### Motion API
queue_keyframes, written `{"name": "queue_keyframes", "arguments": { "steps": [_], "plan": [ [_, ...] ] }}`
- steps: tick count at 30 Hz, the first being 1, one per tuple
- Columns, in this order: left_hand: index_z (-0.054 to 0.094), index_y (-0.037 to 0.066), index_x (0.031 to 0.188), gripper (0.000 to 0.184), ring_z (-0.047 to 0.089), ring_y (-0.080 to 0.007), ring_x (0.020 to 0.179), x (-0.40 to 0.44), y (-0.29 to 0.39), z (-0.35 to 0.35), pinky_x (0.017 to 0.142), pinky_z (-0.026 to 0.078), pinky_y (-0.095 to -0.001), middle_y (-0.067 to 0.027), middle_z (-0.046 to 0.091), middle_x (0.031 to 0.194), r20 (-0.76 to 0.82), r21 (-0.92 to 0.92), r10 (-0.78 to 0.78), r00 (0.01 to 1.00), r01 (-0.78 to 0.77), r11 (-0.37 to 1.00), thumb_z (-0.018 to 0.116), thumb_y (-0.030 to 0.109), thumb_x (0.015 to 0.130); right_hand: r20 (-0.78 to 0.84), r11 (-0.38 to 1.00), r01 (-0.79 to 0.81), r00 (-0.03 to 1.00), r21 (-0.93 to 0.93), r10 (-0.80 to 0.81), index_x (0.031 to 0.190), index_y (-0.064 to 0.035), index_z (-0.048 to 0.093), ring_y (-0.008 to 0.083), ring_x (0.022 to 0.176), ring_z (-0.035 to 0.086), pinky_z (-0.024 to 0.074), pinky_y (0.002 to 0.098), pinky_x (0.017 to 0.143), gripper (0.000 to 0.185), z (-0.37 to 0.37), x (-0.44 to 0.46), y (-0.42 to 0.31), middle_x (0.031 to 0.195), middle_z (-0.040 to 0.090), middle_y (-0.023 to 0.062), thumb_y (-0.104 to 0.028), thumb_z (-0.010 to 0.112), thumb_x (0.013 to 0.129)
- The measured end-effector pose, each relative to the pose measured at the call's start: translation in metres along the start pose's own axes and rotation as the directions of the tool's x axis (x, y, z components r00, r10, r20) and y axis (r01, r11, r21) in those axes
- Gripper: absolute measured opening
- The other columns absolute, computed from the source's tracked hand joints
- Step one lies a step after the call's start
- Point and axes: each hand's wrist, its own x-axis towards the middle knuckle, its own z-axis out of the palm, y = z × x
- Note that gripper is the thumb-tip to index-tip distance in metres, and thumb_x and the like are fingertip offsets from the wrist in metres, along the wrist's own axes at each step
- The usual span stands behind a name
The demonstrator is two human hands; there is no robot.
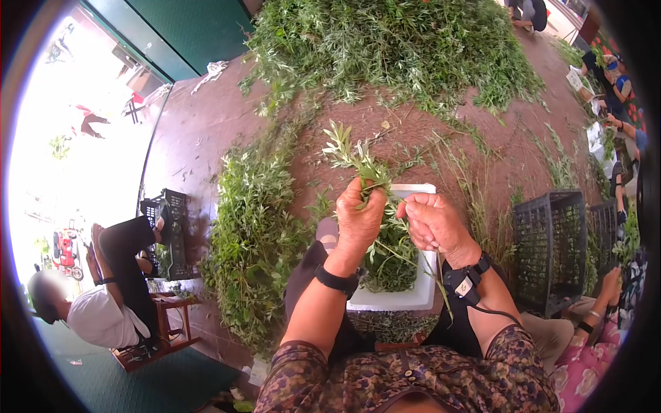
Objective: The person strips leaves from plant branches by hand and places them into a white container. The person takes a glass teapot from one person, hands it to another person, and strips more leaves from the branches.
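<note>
A leafy green stalk rises from my left hand, whose fingers are wrapped round it. Its thinner stem slants down to the right, past my right hand. The fingers of my right hand are curled closed against a leafy part of the stalk, and the exact pinch point is partly hidden. Beneath both hands stands a white plastic tub between my knees. Picked green leaves lie inside it.
A large heap of leafy stalks lies ahead, with a smaller pile to my left. Bare stems and a black crate are at right. A seated person is by another crate; other people sit at right.
</note>
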Motion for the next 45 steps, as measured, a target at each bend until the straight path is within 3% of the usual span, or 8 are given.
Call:
{"name": "queue_keyframes", "arguments": {
  "steps": [4, 10, 12, 13, 19, 27, 34, 45],
  "plan": [
    [0.056, 0.003, 0.081, 0.008, 0.046, -0.0084, 0.056, 0.000, -0.004, -0.005, 0.051, 0.040, -0.0269, -0.0025, 0.057, 0.065, 0.051, -0.027, -0.024, 0.998, 0.025, 0.999, 0.054, -0.003, 0.077, 0.024, 0.991, -0.013, 1.000, 0.136, 0.009, 0.089, -0.0004, 0.053, 0.0024, 0.031, 0.029, 0.0260, 0.0185, 0.031, 0.022, -0.002, -0.001, 0.001, 0.044, 0.035, -0.0066, -0.021, 0.047, 0.093],
    [0.056, 0.002, 0.079, 0.002, 0.049, -0.0099, 0.057, 0.005, -0.004, 0.001, 0.050, 0.041, -0.0239, -0.0013, 0.057, 0.067, -0.099, 0.217, 0.282, 0.954, -0.256, 0.942, 0.055, 0.000, 0.079, 0.062, 0.970, -0.009, 0.998, 0.245, -0.006, 0.089, -0.0006, 0.053, 0.0020, 0.029, 0.026, 0.0241, 0.0185, 0.030, 0.021, -0.002, -0.006, 0.001, 0.042, 0.033, -0.0068, -0.019, 0.045, 0.094],
    [0.056, 0.002, 0.086, 0.005, 0.044, -0.0096, 0.051, 0.018, -0.010, -0.023, 0.045, 0.037, -0.0236, -0.0001, 0.051, 0.063, -0.222, -0.258, -0.101, 0.970, 0.041, 0.965, 0.051, 0.002, 0.084, 0.107, 0.951, 0.035, 0.992, 0.307, -0.071, 0.090, -0.0007, 0.052, 0.0023, 0.029, 0.026, 0.0243, 0.0190, 0.030, 0.021, -0.009, -0.009, 0.002, 0.041, 0.033, -0.0064, -0.019, 0.044, 0.094],
    [0.055, 0.003, 0.089, 0.007, 0.042, -0.0090, 0.049, 0.022, -0.008, -0.032, 0.043, 0.035, -0.0233, 0.0006, 0.050, 0.062, -0.168, -0.561, -0.212, 0.963, 0.083, 0.824, 0.049, 0.002, 0.086, 0.117, 0.936, 0.066, 0.987, 0.345, -0.113, 0.091, -0.0008, 0.052, 0.0026, 0.028, 0.025, 0.0245, 0.0192, 0.029, 0.021, -0.015, -0.010, 0.002, 0.040, 0.033, -0.0061, -0.020, 0.044, 0.095],
    [0.053, 0.004, 0.104, 0.022, 0.045, -0.0128, 0.054, 0.007, 0.003, -0.008, 0.046, 0.037, -0.0258, -0.0097, 0.056, 0.076, 0.272, -0.642, -0.344, 0.899, 0.436, 0.631, 0.046, 0.002, 0.083, 0.311, 0.870, 0.000, 0.934, 0.494, -0.177, 0.091, -0.0021, 0.049, 0.0044, 0.027, 0.031, 0.0284, 0.0212, 0.028, 0.026, -0.027, 0.003, 0.014, 0.040, 0.038, -0.0036, -0.024, 0.037, 0.098],
    [0.034, 0.007, 0.136, 0.062, 0.044, -0.0080, 0.056, 0.008, 0.014, 0.002, 0.050, 0.038, -0.0214, -0.0148, 0.051, 0.119, 0.513, -0.662, -0.107, 0.852, 0.471, 0.583, 0.054, -0.002, 0.078, 0.424, 0.787, -0.167, 0.897, 0.594, -0.129, 0.091, -0.0011, 0.046, 0.0051, 0.025, 0.032, 0.0321, 0.0211, 0.027, 0.028, -0.026, 0.009, 0.027, 0.040, 0.041, -0.0024, -0.024, 0.032, 0.099],
    [0.046, 0.006, 0.121, 0.050, 0.043, -0.0091, 0.055, 0.008, 0.007, -0.003, 0.046, 0.036, -0.0211, -0.0073, 0.051, 0.086, 0.562, -0.715, -0.071, 0.824, 0.527, 0.460, 0.069, 0.010, 0.076, 0.447, 0.785, -0.185, 0.885, 0.591, -0.128, 0.089, -0.0008, 0.046, 0.0042, 0.025, 0.031, 0.0312, 0.0198, 0.027, 0.029, -0.021, 0.010, 0.032, 0.040, 0.039, -0.0037, -0.023, 0.031, 0.099],
    [0.053, 0.003, 0.098, 0.028, 0.040, -0.0090, 0.053, 0.007, 0.014, -0.006, 0.043, 0.032, -0.0213, -0.0049, 0.048, 0.077, 0.564, -0.706, -0.106, 0.819, 0.544, 0.454, 0.069, 0.012, 0.077, 0.474, 0.790, -0.209, 0.873, 0.576, -0.114, 0.089, -0.0013, 0.047, 0.0044, 0.027, 0.032, 0.0304, 0.0203, 0.027, 0.028, -0.020, 0.009, 0.030, 0.041, 0.038, -0.0039, -0.022, 0.031, 0.099]
  ]
}}
